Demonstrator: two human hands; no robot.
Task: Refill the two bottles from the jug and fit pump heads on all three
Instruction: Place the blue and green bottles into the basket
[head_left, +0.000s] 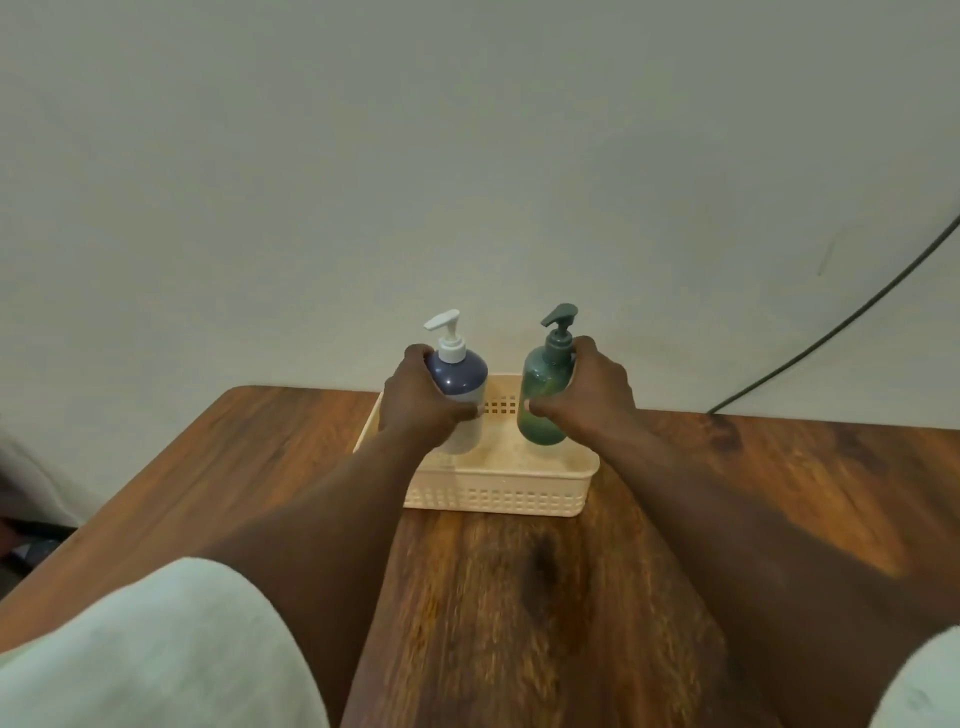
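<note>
— What do your hands have hold of?

— My left hand (418, 402) is curled round the blue-and-white bottle (461, 395), thumb across its front. My right hand (589, 389) wraps the green bottle (543, 400) the same way.

— Where are the 2 bottles?

— Upright over the cream basket (493, 493), pump heads fitted: white one (447, 332) at 11 o'clock, green one (560, 325) at 1 o'clock. Whether they touch the basket floor, I cannot tell.

— And beyond that?

— The basket rests on the wooden table (779, 483) by the wall. A dark cable (831, 325) runs at 2 o'clock.
</note>
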